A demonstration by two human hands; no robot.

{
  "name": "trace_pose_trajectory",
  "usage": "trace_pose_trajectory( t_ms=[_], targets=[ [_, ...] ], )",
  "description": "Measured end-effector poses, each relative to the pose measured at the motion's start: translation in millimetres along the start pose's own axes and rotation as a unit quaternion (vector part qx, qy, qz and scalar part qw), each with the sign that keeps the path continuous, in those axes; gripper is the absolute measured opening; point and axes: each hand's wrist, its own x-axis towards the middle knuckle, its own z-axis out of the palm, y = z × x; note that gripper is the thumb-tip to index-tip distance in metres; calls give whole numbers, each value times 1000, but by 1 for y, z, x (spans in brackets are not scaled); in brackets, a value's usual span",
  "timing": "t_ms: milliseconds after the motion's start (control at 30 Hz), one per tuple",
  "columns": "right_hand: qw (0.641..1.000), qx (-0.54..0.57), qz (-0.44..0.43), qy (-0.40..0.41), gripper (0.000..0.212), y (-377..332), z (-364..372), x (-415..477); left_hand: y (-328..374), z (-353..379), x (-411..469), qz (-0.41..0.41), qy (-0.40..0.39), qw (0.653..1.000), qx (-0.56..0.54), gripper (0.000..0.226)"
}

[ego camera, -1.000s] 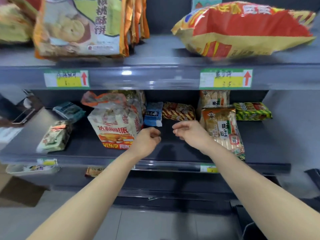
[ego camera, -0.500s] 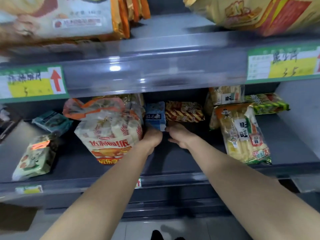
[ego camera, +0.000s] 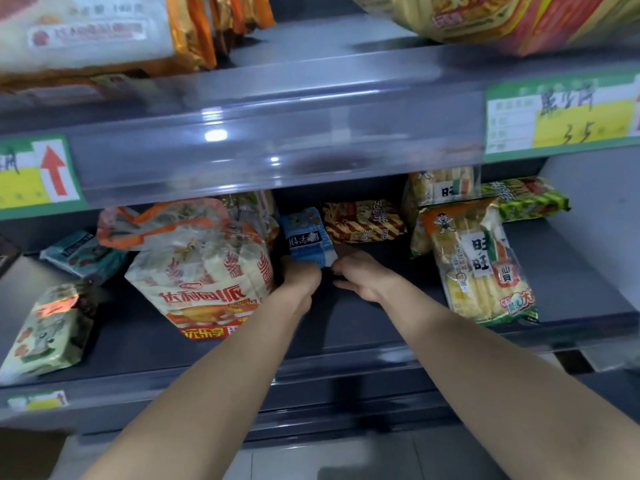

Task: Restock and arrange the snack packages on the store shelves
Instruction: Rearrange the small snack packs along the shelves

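A small blue and white snack pack point(ego camera: 309, 237) stands at the back middle of the dark middle shelf point(ego camera: 363, 327). My left hand point(ego camera: 298, 277) grips its lower left corner. My right hand point(ego camera: 363, 276) touches its lower right corner, fingers pointing left; whether it grips the pack is unclear. A large orange and white bag point(ego camera: 204, 268) leans just left of my left hand. A red and yellow striped pack point(ego camera: 363, 220) lies behind my right hand. A yellow rice cracker bag point(ego camera: 479, 261) lies to the right, another point(ego camera: 440, 187) standing behind it.
A green pack point(ego camera: 530, 197) lies at the back right. A teal pack point(ego camera: 83, 252) and a pale green bag point(ego camera: 48, 330) lie on the left. The upper shelf edge point(ego camera: 277, 133) with price tags point(ego camera: 561, 116) hangs close overhead, holding large bags point(ego camera: 519, 19).
Both hands have reached deeper into the middle shelf and come onto the blue pack's lower corners. The view has moved closer and lower.
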Motion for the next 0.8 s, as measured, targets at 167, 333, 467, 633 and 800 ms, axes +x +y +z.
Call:
trace_pose_trajectory(
  t_ms=[167, 333, 467, 633, 800],
  targets=[
    [998, 58, 22, 26, 34, 6, -18, -17, -7, 17, -32, -18, -49, 998, -27, 42],
    [996, 18, 43, 76, 40, 12, -42, -47, -8, 17, -79, -54, -185, 981, 26, 19],
    [987, -40, 64, 145, 51, 25, -48, -61, 8, 8, -70, 146, -63, 940, 303, 25],
    [977, -60, 97, 179, 9, 37, -51, -79, 17, -2, -46, 212, -117, 878, 414, 57],
    [986, -8, 165, 20, 23, 36, -40, -101, 23, 0, -46, 174, -140, 824, 520, 69]
  ],
)
